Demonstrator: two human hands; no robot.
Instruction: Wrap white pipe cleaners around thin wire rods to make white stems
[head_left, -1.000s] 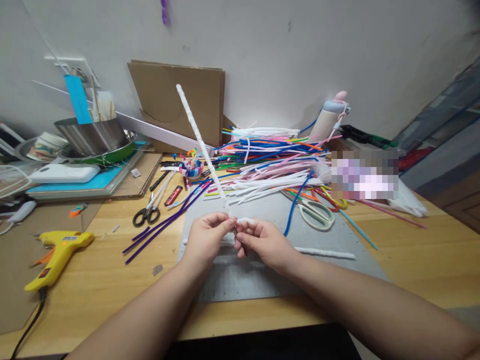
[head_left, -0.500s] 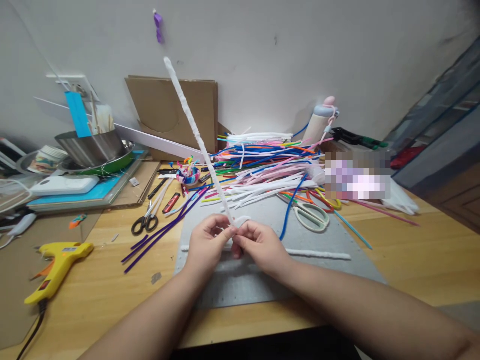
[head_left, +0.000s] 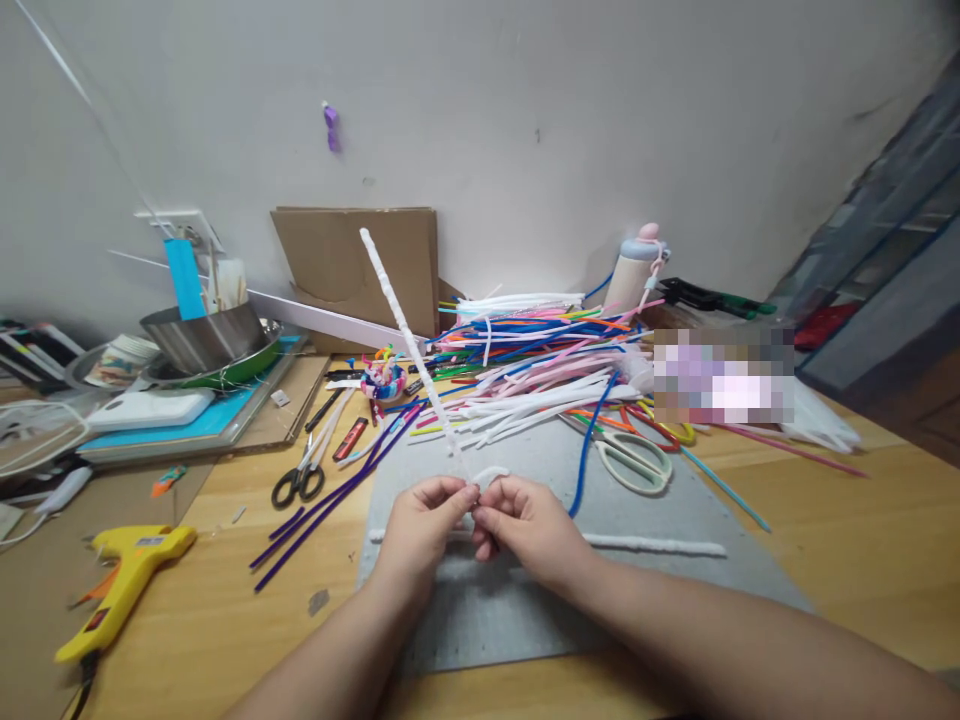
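My left hand (head_left: 431, 520) is closed in a pinch on the lower end of a long, fuzzy white pipe cleaner (head_left: 405, 330), which slants up and to the left with a lumpy, wrapped look. Right beside it, fingertips nearly touching, my right hand (head_left: 525, 520) pinches at the same end. A short curved white piece (head_left: 493, 471) rises behind the right fingers; the exact join is hidden by the fingertips. Beneath both hands a second, straight white length (head_left: 652, 545) lies across the grey cutting mat (head_left: 465, 640).
Behind the mat is a pile of coloured pipe cleaners (head_left: 540, 340). Green-handled scissors (head_left: 637, 465) lie right, black-handled scissors (head_left: 298, 485) and purple pipe cleaners (head_left: 322, 510) left. A yellow glue gun (head_left: 124, 585) lies at far left. A bottle (head_left: 630, 275) stands by the wall.
The upper end of the white pipe cleaner has tipped lower and away from me. Both hands keep their pinch. The whole scene sits lower in the picture as the camera has tilted up.
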